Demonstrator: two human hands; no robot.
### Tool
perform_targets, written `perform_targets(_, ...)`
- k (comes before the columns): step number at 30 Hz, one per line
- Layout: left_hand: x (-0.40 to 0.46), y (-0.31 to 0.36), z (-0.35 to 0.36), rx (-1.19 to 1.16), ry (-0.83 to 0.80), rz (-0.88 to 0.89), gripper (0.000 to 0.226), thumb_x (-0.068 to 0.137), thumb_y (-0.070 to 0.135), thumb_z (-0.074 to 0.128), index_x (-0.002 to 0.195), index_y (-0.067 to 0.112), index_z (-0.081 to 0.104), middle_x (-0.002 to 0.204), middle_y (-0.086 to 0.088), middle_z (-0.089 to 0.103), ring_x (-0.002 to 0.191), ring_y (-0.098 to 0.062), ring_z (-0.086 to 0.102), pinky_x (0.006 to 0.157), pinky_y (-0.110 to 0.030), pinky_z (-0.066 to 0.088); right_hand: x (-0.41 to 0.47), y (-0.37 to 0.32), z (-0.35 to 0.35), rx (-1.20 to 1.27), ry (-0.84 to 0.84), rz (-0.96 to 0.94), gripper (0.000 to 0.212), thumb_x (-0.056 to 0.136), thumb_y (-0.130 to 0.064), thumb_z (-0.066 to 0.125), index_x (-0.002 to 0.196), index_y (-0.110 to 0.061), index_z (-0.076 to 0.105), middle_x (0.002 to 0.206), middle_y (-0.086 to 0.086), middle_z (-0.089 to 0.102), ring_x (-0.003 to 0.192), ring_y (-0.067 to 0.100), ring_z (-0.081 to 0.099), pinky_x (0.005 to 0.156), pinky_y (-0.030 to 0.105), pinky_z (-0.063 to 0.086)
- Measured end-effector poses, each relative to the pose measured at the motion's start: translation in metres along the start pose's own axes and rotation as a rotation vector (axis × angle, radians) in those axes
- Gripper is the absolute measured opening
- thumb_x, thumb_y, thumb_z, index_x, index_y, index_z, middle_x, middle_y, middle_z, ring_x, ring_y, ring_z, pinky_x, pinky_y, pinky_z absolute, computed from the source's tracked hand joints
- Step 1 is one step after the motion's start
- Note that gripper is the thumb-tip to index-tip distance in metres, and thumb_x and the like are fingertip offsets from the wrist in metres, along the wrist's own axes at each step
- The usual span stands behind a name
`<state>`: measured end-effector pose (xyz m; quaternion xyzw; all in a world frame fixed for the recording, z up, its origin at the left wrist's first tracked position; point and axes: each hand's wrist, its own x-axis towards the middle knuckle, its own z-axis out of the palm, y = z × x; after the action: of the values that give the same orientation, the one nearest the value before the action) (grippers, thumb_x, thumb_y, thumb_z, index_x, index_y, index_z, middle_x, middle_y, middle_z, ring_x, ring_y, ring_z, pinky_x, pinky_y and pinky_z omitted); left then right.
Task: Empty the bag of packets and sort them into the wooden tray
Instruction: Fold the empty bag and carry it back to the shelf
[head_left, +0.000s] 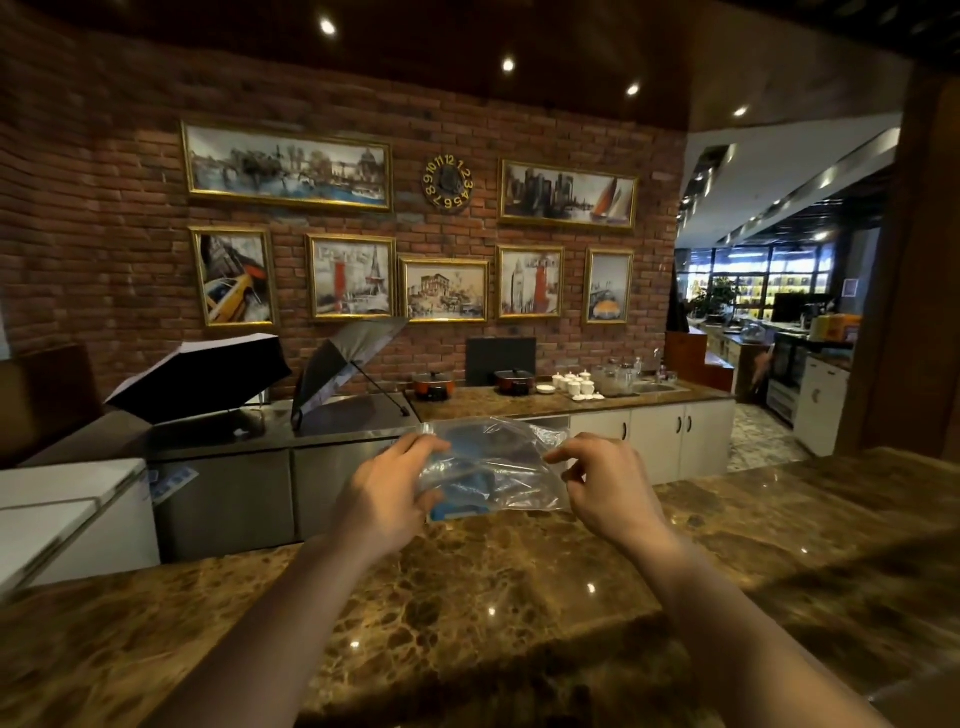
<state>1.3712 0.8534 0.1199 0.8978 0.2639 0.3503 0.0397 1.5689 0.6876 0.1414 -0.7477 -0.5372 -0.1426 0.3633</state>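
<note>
A clear plastic bag is held up in the air above the far edge of the brown marble counter. Blue packets show through its plastic, bunched toward the lower left corner. My left hand grips the bag's left side, thumb on top. My right hand pinches the bag's right edge between thumb and fingers. No wooden tray is in view.
Beyond the counter stand a steel worktop with two open umbrellas, a white chest freezer at the left, and a back counter with pots, white cups and a sink. An aisle opens to the right.
</note>
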Motion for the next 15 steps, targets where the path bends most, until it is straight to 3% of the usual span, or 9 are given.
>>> perform_targets(7, -0.026, -0.029, -0.023, -0.063, 0.029, -0.068, 0.055, 0.086, 0.020, 0.077, 0.131, 0.038, 0.051, 0.138, 0.013, 0.053, 0.119, -0.017, 0.057, 0.094, -0.045, 0.054, -0.004, -0.040, 0.016, 0.002, -0.025, -0.026, 0.031, 0.089, -0.004, 0.073, 0.117, -0.019, 0.074, 0.112, -0.001, 0.072, 0.095, 0.009, 0.064, 0.085, 0.022, 0.056)
perform_targets(12, -0.064, -0.062, -0.053, -0.043, 0.019, -0.129, 0.054, 0.087, 0.022, 0.074, 0.131, 0.040, 0.047, 0.136, 0.013, 0.051, 0.122, -0.019, 0.055, 0.096, -0.047, 0.052, -0.004, -0.074, 0.053, 0.051, -0.077, -0.072, 0.032, 0.090, -0.005, 0.071, 0.116, -0.023, 0.074, 0.112, -0.002, 0.075, 0.093, 0.010, 0.069, 0.084, 0.034, 0.062)
perform_targets(15, -0.092, -0.079, -0.082, 0.095, 0.033, -0.226, 0.054, 0.090, 0.026, 0.072, 0.135, 0.038, 0.047, 0.142, 0.012, 0.050, 0.124, -0.018, 0.055, 0.098, -0.039, 0.051, 0.000, -0.101, 0.081, 0.119, -0.126, -0.142, 0.035, 0.085, -0.004, 0.076, 0.114, -0.025, 0.074, 0.110, -0.006, 0.073, 0.090, 0.006, 0.068, 0.084, 0.035, 0.062)
